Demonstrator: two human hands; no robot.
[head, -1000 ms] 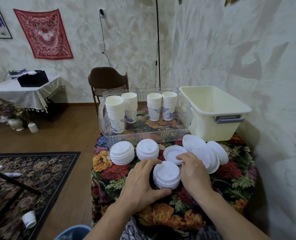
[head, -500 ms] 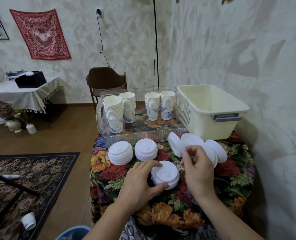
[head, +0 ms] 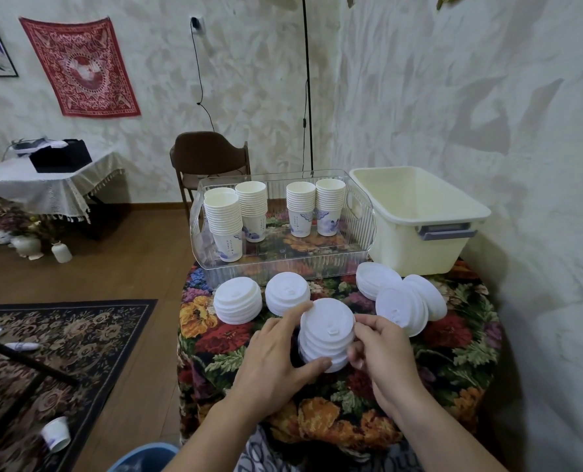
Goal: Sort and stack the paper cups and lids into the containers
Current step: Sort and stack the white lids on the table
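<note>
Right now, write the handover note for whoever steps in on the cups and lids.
Left hand and right hand both grip the near lid stack on the floral table.
Done: four cup stacks stand in the clear tray.
Left: two more lid stacks, plus toppled lids at right, still on the table. Cream bin looks empty.

Cups (head: 301, 208) in tray (head: 283, 267), behind lids (head: 287, 294)

Pale mottled plaster walls (head: 453, 97). Red patterned cloth (head: 80, 66) hung on the back wall. Brown wooden floor (head: 113, 267); dark floral rug (head: 62, 335) at left. Wooden chair (head: 208, 158) by the back wall. Side table (head: 41, 185) under a fringed white cloth.
</note>
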